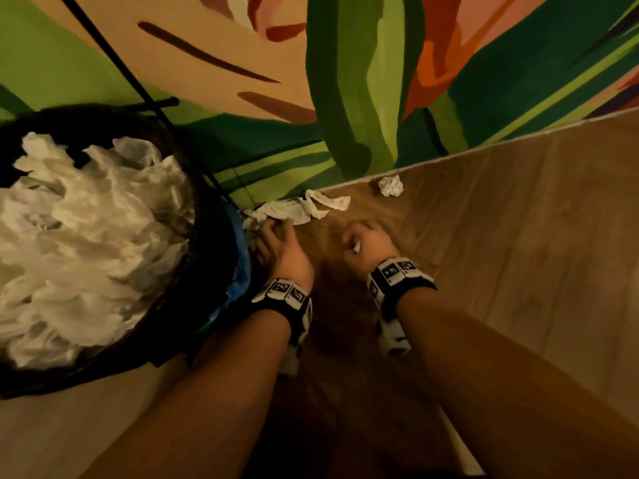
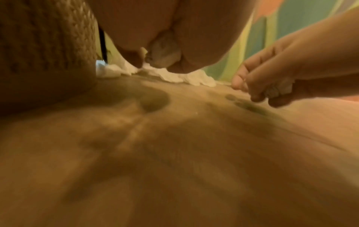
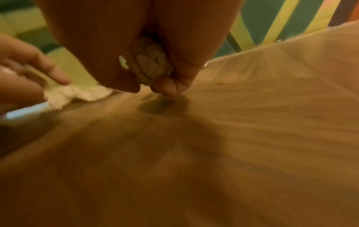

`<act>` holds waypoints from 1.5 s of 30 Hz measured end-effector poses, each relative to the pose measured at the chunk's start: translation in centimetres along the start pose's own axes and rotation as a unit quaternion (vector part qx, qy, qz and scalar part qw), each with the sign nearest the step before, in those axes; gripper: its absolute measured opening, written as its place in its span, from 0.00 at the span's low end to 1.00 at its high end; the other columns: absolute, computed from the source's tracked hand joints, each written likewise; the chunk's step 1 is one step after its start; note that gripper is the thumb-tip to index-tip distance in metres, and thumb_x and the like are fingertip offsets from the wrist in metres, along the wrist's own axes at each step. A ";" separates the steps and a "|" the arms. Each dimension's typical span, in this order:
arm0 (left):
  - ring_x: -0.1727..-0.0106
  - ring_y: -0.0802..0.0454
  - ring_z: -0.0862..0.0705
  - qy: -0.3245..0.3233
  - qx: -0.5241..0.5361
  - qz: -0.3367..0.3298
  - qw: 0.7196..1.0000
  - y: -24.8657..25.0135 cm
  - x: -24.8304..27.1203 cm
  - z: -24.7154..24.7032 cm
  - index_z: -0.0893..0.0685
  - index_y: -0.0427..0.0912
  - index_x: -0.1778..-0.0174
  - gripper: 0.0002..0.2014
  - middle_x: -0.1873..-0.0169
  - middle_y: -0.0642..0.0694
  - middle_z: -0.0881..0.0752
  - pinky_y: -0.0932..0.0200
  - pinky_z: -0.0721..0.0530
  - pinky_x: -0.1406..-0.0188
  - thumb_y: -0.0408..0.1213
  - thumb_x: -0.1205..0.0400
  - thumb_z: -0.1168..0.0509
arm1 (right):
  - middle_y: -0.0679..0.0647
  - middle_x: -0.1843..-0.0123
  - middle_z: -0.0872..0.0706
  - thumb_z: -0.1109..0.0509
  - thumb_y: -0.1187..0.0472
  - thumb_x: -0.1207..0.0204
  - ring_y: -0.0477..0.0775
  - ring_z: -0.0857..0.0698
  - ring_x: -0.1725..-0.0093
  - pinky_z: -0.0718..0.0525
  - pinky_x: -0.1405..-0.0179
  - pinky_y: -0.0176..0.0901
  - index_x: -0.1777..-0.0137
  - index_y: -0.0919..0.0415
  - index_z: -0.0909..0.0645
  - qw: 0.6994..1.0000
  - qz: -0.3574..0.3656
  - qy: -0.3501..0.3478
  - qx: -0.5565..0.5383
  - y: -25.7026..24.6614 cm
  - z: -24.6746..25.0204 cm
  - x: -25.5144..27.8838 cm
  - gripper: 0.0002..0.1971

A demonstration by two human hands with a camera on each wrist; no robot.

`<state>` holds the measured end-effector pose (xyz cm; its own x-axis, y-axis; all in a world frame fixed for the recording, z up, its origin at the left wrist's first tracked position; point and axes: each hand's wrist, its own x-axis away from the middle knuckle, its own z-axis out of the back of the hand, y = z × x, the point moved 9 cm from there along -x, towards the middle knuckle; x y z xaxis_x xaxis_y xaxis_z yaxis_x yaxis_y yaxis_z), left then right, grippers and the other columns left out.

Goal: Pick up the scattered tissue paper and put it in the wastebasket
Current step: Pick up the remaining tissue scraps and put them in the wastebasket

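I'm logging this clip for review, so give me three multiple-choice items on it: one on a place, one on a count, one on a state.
1. Where does the small crumpled white tissue ball lie?
A. In the wastebasket
B. On the wooden floor by the painted wall
C. In the left hand

2. How many hands hold tissue?
A. None
B. One
C. Two

3. How is the dark woven wastebasket?
A. Overturned
B. Piled with white tissue
C. Holding nothing

Answers: 1 B, it sits on the wooden floor at the wall's foot. 2 C, the left hand and right hand each curl round a wad in the wrist views. 3 B, tissue fills it.
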<state>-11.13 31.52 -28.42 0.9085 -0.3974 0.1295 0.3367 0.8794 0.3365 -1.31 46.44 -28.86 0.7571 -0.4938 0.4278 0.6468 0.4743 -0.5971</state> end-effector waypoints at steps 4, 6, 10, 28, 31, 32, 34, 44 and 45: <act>0.14 0.36 0.59 -0.084 -0.012 0.100 0.991 -2.1 -1.1 -1.5 0.46 0.43 0.15 0.41 0.15 0.39 0.61 0.39 0.49 0.15 0.32 0.23 0.33 | 0.54 0.23 0.34 0.31 0.64 0.26 0.65 0.30 0.25 0.27 0.25 0.55 0.29 0.47 0.24 0.997 0.053 0.032 0.055 -3.0 1.3 -1.8 0.25; 0.14 0.37 0.55 -0.126 -0.057 0.079 0.987 -2.3 -1.0 -2.3 0.49 0.36 0.15 0.40 0.14 0.37 0.56 0.43 0.49 0.15 0.34 0.20 0.35 | 0.52 0.16 0.43 0.31 0.64 0.24 0.68 0.40 0.18 0.35 0.19 0.58 0.22 0.44 0.30 0.994 0.075 0.022 0.072 -4.4 1.6 -2.8 0.31; 0.17 0.36 0.43 -0.153 -0.162 -0.079 0.972 0.2 1.4 -3.2 0.43 0.32 0.16 0.29 0.17 0.34 0.44 0.46 0.41 0.17 0.34 0.14 0.46 | 0.47 0.12 0.54 0.32 0.63 0.24 0.64 0.52 0.14 0.48 0.15 0.57 0.16 0.43 0.42 0.985 0.125 -0.053 0.106 -6.1 -0.1 -4.6 0.38; 0.17 0.35 0.39 -0.196 -0.089 0.149 0.965 -3.4 0.3 -2.1 0.53 0.32 0.14 0.44 0.14 0.34 0.56 0.44 0.31 0.22 0.38 0.18 0.32 | 0.61 0.16 0.47 0.31 0.61 0.24 0.70 0.18 0.36 0.19 0.36 0.53 0.22 0.46 0.29 0.985 -0.062 0.161 -0.017 0.1 7.5 -5.1 0.29; 0.19 0.33 0.36 -0.195 -0.069 0.094 0.974 -3.0 1.0 -1.9 0.44 0.32 0.16 0.36 0.16 0.31 0.50 0.44 0.33 0.22 0.33 0.18 0.35 | 0.61 0.14 0.50 0.33 0.58 0.21 0.72 0.26 0.25 0.26 0.28 0.55 0.19 0.48 0.33 0.992 -0.116 0.053 0.016 2.5 5.5 -5.4 0.30; 0.18 0.33 0.38 -0.188 -0.057 0.069 0.978 -2.8 1.3 -1.7 0.42 0.33 0.16 0.34 0.16 0.32 0.50 0.43 0.35 0.21 0.32 0.18 0.37 | 0.60 0.14 0.48 0.33 0.58 0.21 0.70 0.27 0.24 0.26 0.27 0.54 0.19 0.51 0.32 0.992 -0.109 0.046 0.032 2.6 4.9 -5.1 0.29; 0.15 0.36 0.44 -0.179 -0.011 0.047 0.983 -2.6 2.0 -1.3 0.46 0.39 0.14 0.36 0.14 0.38 0.52 0.44 0.38 0.18 0.32 0.17 0.40 | 0.60 0.15 0.44 0.30 0.57 0.23 0.66 0.23 0.27 0.26 0.27 0.50 0.24 0.55 0.25 0.995 -0.070 0.052 0.053 1.8 3.6 -4.6 0.26; 0.34 0.40 0.19 -0.047 0.266 0.154 0.951 -4.9 7.5 4.3 0.28 0.45 0.23 0.21 0.36 0.42 0.17 0.52 0.22 0.36 0.39 0.14 0.41 | 0.57 0.37 0.16 0.27 0.44 0.28 0.66 0.15 0.42 0.18 0.51 0.52 0.28 0.40 0.30 0.980 0.073 -0.066 0.174 -8.0 -4.8 -3.5 0.29; 0.32 0.40 0.20 -0.054 0.258 0.132 0.956 -4.7 7.7 4.7 0.27 0.44 0.23 0.21 0.34 0.41 0.17 0.50 0.22 0.33 0.39 0.14 0.41 | 0.58 0.30 0.21 0.26 0.44 0.28 0.66 0.17 0.38 0.17 0.46 0.55 0.24 0.39 0.35 0.976 0.095 -0.081 0.179 -9.4 -5.8 -3.1 0.34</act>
<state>-6.85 23.13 -24.62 0.9046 -0.2283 0.3601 -0.0935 0.7179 0.6899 -10.28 39.28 -28.51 0.8525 -0.2632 0.4516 0.4615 0.7846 -0.4139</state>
